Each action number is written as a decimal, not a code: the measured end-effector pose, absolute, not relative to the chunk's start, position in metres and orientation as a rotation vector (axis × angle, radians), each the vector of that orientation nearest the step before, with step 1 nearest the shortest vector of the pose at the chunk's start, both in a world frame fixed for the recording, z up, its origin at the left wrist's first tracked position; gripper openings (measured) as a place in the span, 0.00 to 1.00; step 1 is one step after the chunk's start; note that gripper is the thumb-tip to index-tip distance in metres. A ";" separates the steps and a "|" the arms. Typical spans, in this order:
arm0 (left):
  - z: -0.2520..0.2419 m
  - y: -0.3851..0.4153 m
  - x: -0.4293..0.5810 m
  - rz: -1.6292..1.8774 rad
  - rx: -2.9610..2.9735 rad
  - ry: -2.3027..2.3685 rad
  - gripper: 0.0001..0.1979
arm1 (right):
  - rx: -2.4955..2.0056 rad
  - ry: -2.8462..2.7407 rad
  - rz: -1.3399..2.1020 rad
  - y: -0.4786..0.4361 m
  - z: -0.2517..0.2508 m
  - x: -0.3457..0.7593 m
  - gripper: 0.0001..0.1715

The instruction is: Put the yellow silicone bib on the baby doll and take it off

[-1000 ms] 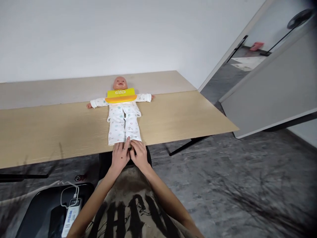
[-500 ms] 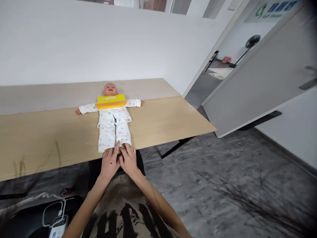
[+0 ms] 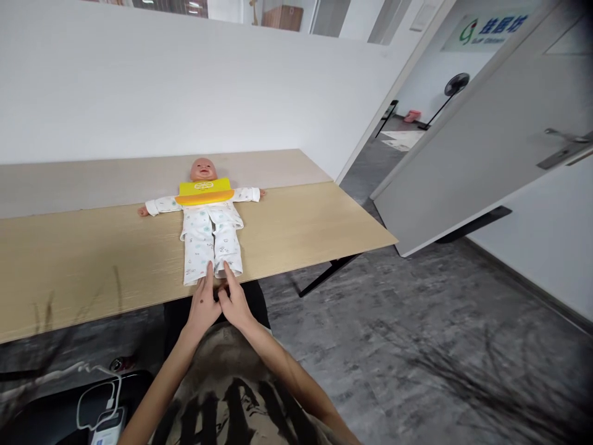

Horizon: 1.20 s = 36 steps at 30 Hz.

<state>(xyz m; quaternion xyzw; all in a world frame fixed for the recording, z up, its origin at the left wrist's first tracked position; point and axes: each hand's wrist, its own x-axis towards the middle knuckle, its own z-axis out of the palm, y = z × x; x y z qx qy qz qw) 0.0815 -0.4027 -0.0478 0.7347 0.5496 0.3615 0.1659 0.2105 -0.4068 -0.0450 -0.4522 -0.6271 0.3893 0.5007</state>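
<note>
A baby doll (image 3: 209,222) lies on its back on a long wooden table (image 3: 301,222), arms spread, head toward the wall. It wears white printed pyjamas and a yellow and orange bib (image 3: 204,191). My left hand (image 3: 204,301) and my right hand (image 3: 235,298) rest side by side at the table's near edge, fingers stretched flat onto the cuffs of the doll's trouser legs. Whether the fingers pinch the fabric cannot be made out.
A white wall runs behind the table. To the right a grey door (image 3: 486,148) stands open onto a corridor with a standing fan (image 3: 456,83). By my lower left lies a dark case (image 3: 55,414) with a white cable and a charger (image 3: 107,423). The floor is grey.
The view has swung up and to the right, showing more of the door and corridor. Both hands stay at the doll's trouser cuffs, fingers reaching slightly further onto the fabric.
</note>
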 end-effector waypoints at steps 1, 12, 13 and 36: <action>-0.048 -0.403 0.082 1.046 2.085 1.545 0.41 | -1.063 -1.498 0.973 -0.407 -0.047 0.209 0.46; -0.055 -0.405 0.087 1.201 2.067 1.343 0.43 | -0.815 -1.376 1.214 -0.412 -0.052 0.208 0.42; -0.055 -0.406 0.088 1.199 2.072 1.339 0.43 | -0.808 -1.372 1.221 -0.413 -0.053 0.208 0.43; -0.069 -0.425 0.092 1.217 2.008 1.345 0.40 | -0.824 -1.312 1.264 -0.419 -0.067 0.204 0.50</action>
